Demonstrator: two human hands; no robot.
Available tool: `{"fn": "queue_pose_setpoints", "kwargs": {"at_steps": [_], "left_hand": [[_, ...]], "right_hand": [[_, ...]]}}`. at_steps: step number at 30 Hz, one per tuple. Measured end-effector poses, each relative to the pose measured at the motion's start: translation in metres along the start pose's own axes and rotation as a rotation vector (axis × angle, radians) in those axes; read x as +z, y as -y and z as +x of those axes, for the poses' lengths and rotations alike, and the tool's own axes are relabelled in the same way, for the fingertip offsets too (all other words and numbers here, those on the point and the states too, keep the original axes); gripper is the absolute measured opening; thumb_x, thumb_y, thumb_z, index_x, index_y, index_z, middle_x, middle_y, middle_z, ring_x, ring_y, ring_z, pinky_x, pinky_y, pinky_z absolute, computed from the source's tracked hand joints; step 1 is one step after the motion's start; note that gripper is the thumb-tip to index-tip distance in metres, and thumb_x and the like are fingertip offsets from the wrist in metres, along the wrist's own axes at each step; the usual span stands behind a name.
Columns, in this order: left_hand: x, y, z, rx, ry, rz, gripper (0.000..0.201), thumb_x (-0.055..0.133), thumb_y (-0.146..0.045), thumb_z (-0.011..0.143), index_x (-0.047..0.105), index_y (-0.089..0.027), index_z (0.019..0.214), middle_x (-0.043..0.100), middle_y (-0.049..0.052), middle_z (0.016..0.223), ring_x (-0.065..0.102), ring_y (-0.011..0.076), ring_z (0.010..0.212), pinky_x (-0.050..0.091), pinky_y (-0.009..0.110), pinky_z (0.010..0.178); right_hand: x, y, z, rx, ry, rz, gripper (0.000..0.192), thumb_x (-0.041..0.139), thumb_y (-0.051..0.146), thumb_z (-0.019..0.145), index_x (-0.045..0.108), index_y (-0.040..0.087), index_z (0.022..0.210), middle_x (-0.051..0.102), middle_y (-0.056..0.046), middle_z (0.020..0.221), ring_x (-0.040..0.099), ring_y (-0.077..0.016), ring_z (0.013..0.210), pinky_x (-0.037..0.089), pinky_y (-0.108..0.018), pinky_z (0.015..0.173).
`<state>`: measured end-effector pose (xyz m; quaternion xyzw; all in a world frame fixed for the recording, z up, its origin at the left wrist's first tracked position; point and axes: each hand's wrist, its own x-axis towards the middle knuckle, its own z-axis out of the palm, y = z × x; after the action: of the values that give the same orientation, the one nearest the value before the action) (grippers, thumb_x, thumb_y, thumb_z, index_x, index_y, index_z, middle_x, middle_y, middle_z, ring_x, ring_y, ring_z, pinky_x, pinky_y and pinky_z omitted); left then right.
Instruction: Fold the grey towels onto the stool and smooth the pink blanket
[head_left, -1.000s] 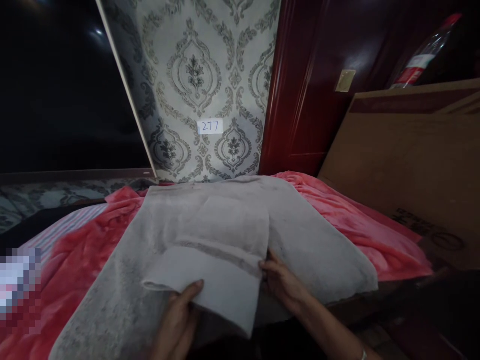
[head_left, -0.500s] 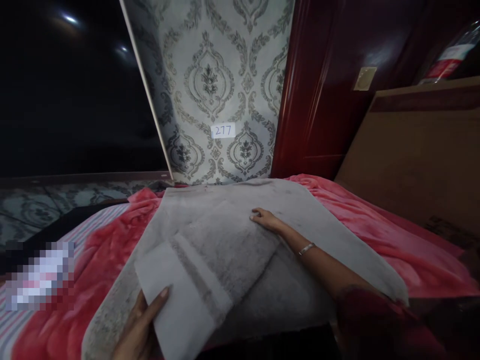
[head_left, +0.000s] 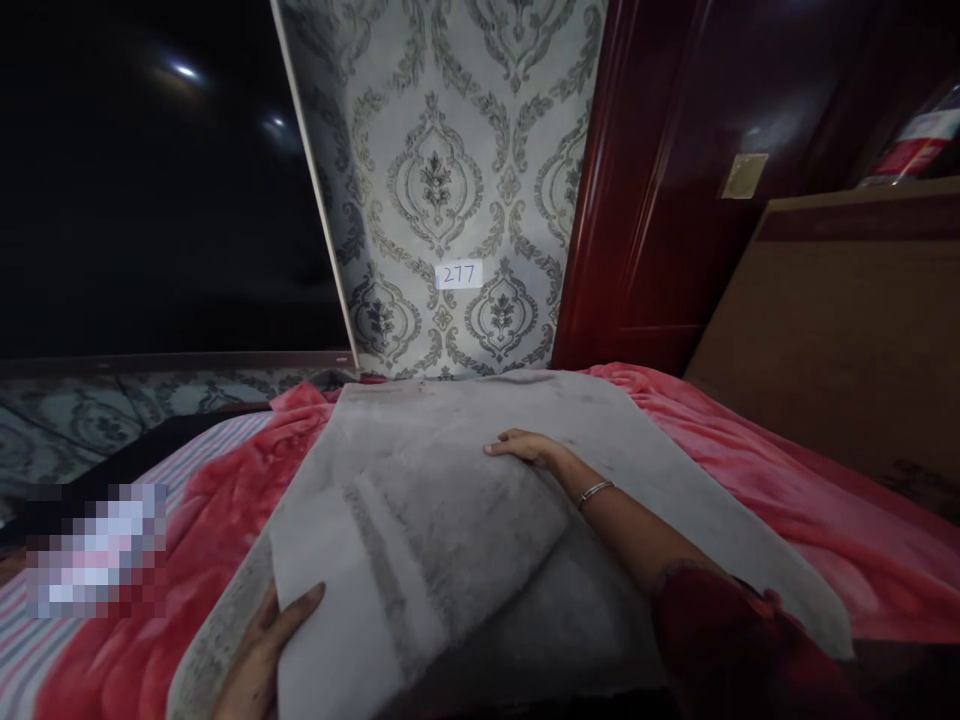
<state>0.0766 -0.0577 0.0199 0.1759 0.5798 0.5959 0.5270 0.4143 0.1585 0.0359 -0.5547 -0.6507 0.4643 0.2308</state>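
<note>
Folding the gray towel (head_left: 450,500) on the bed
Left hand (head_left: 262,650) grips its 7 o'clock edge; right hand (head_left: 525,450) lies flat, pressing

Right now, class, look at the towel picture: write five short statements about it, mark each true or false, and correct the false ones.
1. The right hand lies flat on top of the grey towel. True.
2. The left hand holds the towel's near edge, thumb on top. True.
3. The towel lies on a green blanket. False: the pink blanket is under it.
4. The paper label on the wallpaper reads 277. True.
5. The right wrist is bare. False: it wears a thin bracelet.
</note>
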Motion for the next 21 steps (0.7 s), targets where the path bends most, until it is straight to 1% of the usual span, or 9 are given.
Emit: {"fn": "queue_pose_setpoints", "kwargs": {"at_steps": [2, 4, 6, 8, 10, 13, 16, 19, 21], "left_hand": [[-0.009, -0.004, 0.001, -0.016, -0.014, 0.039, 0.086, 0.083, -0.026, 0.062, 0.053, -0.025, 0.142, 0.077, 0.011, 0.105, 0.075, 0.0316, 0.081, 0.062, 0.039, 0.068], [-0.016, -0.006, 0.002, -0.034, -0.007, 0.073, 0.085, 0.083, -0.025, 0.064, 0.052, -0.023, 0.143, 0.077, 0.011, 0.105, 0.075, 0.0307, 0.083, 0.062, 0.039, 0.072], [-0.02, -0.006, 0.002, -0.027, 0.002, 0.103, 0.088, 0.084, -0.027, 0.063, 0.05, -0.024, 0.145, 0.076, 0.01, 0.108, 0.075, 0.0301, 0.089, 0.062, 0.038, 0.079], [-0.021, -0.006, 0.003, 0.025, 0.015, 0.141, 0.093, 0.088, -0.033, 0.061, 0.05, -0.027, 0.145, 0.076, 0.009, 0.113, 0.074, 0.0299, 0.095, 0.061, 0.036, 0.083], [-0.019, -0.008, 0.004, 0.081, 0.029, 0.178, 0.097, 0.091, -0.036, 0.056, 0.051, -0.029, 0.144, 0.075, 0.008, 0.116, 0.073, 0.03, 0.099, 0.061, 0.033, 0.083], [-0.011, -0.023, 0.002, 0.106, 0.03, 0.215, 0.095, 0.092, -0.036, 0.052, 0.055, -0.028, 0.139, 0.076, 0.008, 0.111, 0.074, 0.0315, 0.095, 0.062, 0.033, 0.077], [0.005, -0.055, -0.001, 0.082, 0.045, 0.273, 0.088, 0.091, -0.029, 0.047, 0.061, -0.023, 0.13, 0.078, 0.01, 0.099, 0.074, 0.0321, 0.079, 0.062, 0.036, 0.063], [0.026, -0.089, 0.003, 0.106, 0.129, 0.309, 0.081, 0.089, -0.025, 0.046, 0.064, -0.021, 0.123, 0.077, 0.01, 0.094, 0.072, 0.0274, 0.066, 0.06, 0.034, 0.054], [0.042, -0.1, 0.014, 0.144, 0.193, 0.33, 0.079, 0.09, -0.026, 0.047, 0.064, -0.021, 0.121, 0.077, 0.009, 0.093, 0.072, 0.0252, 0.066, 0.059, 0.031, 0.055]], "right_hand": [[0.004, 0.002, -0.006, 0.014, 0.066, 0.072, 0.045, 0.078, 0.054, 0.07, 0.069, 0.014, 0.09, 0.074, -0.013, 0.091, 0.07, -0.0283, 0.085, 0.057, -0.038, 0.077], [0.009, 0.003, -0.011, -0.004, 0.097, 0.135, 0.045, 0.078, 0.052, 0.068, 0.068, 0.016, 0.094, 0.073, -0.012, 0.096, 0.07, -0.0274, 0.089, 0.057, -0.036, 0.077], [0.013, 0.002, -0.017, -0.046, 0.128, 0.214, 0.053, 0.08, 0.048, 0.064, 0.065, 0.019, 0.105, 0.073, -0.009, 0.104, 0.068, -0.0263, 0.096, 0.056, -0.034, 0.08], [0.017, 0.0, -0.022, -0.103, 0.178, 0.307, 0.066, 0.083, 0.045, 0.057, 0.062, 0.021, 0.115, 0.071, -0.007, 0.108, 0.067, -0.0266, 0.1, 0.056, -0.035, 0.081], [0.02, -0.001, -0.029, -0.162, 0.187, 0.383, 0.071, 0.083, 0.044, 0.054, 0.061, 0.021, 0.117, 0.071, -0.006, 0.107, 0.066, -0.0271, 0.1, 0.055, -0.037, 0.082], [0.018, 0.002, -0.043, -0.24, 0.105, 0.414, 0.066, 0.082, 0.043, 0.056, 0.063, 0.019, 0.115, 0.071, -0.005, 0.106, 0.066, -0.0267, 0.098, 0.054, -0.036, 0.083], [0.004, 0.013, -0.068, -0.317, -0.004, 0.436, 0.063, 0.081, 0.043, 0.061, 0.064, 0.017, 0.117, 0.072, -0.005, 0.107, 0.066, -0.0266, 0.098, 0.054, -0.036, 0.085], [-0.016, 0.019, -0.094, -0.366, -0.14, 0.471, 0.064, 0.08, 0.045, 0.066, 0.063, 0.018, 0.122, 0.071, -0.006, 0.115, 0.066, -0.0269, 0.103, 0.053, -0.038, 0.091], [-0.024, 0.011, -0.105, -0.351, -0.224, 0.479, 0.067, 0.079, 0.047, 0.068, 0.062, 0.018, 0.125, 0.07, -0.007, 0.119, 0.066, -0.0278, 0.107, 0.052, -0.04, 0.094]]}}
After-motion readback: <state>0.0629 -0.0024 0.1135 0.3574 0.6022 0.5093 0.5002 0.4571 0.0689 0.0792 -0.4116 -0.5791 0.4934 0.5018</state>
